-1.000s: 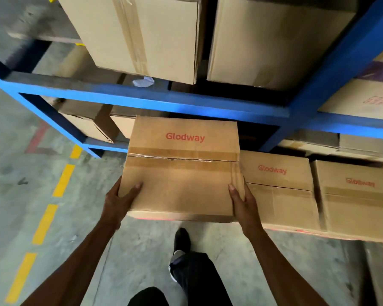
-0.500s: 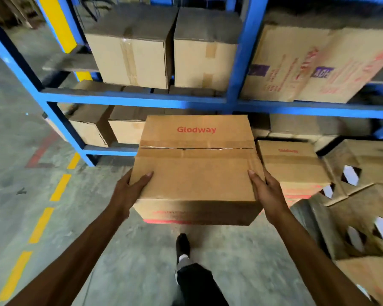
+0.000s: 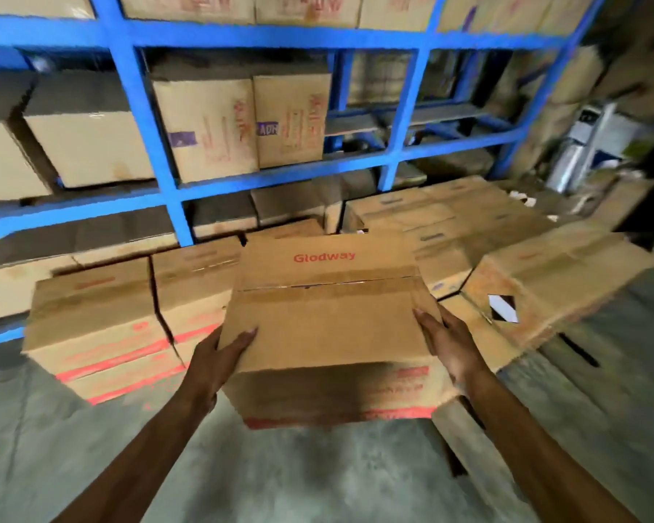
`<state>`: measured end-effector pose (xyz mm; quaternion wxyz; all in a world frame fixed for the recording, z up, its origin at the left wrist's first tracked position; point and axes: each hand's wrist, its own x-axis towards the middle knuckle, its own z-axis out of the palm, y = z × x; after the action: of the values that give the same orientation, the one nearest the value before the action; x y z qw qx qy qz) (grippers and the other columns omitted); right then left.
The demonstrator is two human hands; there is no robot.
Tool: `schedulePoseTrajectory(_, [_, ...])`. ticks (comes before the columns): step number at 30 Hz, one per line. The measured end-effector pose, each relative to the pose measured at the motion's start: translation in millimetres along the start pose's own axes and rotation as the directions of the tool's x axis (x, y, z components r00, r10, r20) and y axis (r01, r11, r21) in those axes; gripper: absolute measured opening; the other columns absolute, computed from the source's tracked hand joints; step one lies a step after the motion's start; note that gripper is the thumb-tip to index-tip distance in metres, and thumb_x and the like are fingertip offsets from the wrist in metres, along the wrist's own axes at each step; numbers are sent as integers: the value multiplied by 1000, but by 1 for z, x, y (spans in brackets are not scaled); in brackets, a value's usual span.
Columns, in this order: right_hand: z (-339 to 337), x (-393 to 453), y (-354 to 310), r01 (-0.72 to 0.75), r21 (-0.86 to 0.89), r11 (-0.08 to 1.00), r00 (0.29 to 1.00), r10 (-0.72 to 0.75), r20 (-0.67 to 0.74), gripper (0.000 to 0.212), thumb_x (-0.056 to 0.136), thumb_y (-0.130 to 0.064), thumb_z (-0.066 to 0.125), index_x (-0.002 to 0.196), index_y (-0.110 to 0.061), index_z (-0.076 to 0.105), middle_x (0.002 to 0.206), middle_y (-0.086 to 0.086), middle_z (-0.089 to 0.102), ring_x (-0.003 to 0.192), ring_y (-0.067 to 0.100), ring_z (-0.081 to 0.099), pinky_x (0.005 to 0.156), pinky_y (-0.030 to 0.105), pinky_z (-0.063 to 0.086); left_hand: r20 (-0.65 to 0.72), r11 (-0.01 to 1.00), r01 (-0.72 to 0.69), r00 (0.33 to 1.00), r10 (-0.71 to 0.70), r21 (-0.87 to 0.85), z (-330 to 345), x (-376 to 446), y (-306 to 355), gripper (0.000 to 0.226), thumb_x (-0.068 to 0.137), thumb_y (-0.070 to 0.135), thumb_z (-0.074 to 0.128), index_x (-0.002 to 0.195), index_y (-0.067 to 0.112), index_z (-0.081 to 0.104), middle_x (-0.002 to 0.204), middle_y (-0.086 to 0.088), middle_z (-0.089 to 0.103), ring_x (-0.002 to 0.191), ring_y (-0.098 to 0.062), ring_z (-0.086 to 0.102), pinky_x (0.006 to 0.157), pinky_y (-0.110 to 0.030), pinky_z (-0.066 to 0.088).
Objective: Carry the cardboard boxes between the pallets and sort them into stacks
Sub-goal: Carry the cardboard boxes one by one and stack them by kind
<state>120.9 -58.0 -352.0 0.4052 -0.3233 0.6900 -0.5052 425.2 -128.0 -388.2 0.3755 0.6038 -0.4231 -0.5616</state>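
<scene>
Head view shows one box [image 3: 327, 326] carried in front of the body, clear of the floor [image 3: 318, 473], between two bare hands. The left hand [image 3: 214, 362] is pressed flat against the left side near the front lower corner, thumb lying over the top edge. The right hand [image 3: 448, 345] is pressed the same way against the right side, fingers hidden behind the wall. Neither hand closes around anything; the load is held by inward squeeze and whatever support the fingers give out of sight.

Handling judgement: the carton is corrugated board, taped shut along the top seam, and its walls show no bowing under the palms, so it should behave as stiff. Both arms are extended without visible strain, which suggests a moderate weight (contents cannot be seen). Plain board gives fair friction, but a pure side squeeze can slip. The safer hold is at opposite lower corners, fingers curled under the base. Avoid lifting by the tape seam.

Position: the box hangs just in front of a low stack [image 3: 102, 326] to the left and a looser pile [image 3: 544, 288] to the right, below the blue rack [image 3: 144, 118]. The picture is blurred at the edges.
</scene>
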Motion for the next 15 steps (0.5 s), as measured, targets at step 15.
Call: schedulePoseTrajectory(15, [-342, 99, 67, -91, -58, 994, 995, 89, -35, 20, 93, -23, 58, 111, -20, 65, 93, 1, 71, 76, 11, 66, 59, 18, 52, 79, 995, 83, 993, -86, 50, 348, -55, -41, 60, 82, 42, 68, 133, 15, 54, 117, -8, 63, 97, -25, 62, 82, -37, 51])
